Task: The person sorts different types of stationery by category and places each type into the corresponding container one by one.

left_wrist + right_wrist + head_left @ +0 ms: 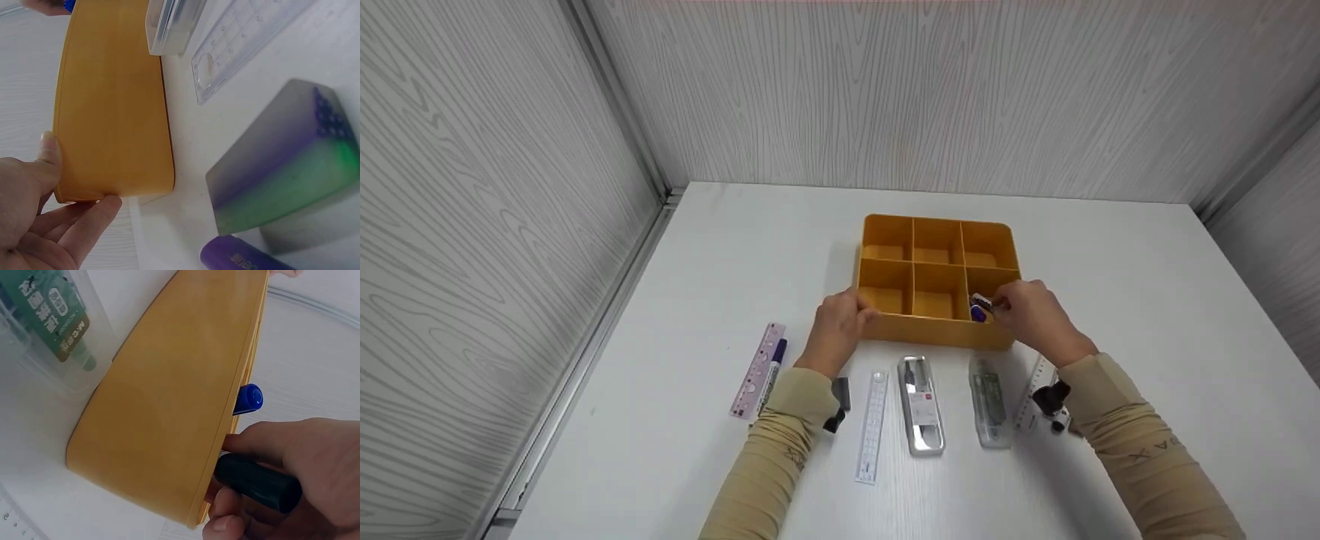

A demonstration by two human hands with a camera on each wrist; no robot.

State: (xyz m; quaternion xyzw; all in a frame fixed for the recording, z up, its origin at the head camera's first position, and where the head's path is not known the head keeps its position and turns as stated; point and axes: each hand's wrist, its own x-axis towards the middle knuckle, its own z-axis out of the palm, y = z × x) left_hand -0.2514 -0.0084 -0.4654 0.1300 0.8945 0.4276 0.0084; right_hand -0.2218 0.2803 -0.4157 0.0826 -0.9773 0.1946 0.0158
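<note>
the black marker point(259, 484) could slip and drop in crooked, i think, because the right hand point(1031, 315) pinches it with just the thumb and fingers, and its dark end sticks out past them; the blue-capped marker point(249, 399) pokes up beside it, so the two might bump or get stuck in the small space; the yellow box point(937, 330) could slide or tip if the left hand point(836, 326) pulls too hard, since that hand holds its near left corner, thumb by the top edge and fingers against the side; a box pushed toward the person could also hit the clear case point(990, 401), which lies just in front of it; as for where things are, the black marker is in the right hand's grip, slanting at the top edge of the near right part of the box; its other end is hidden, so i cannot tell how deep it goes; the blue-capped marker is near those fingers, in that same part of the box.
</note>
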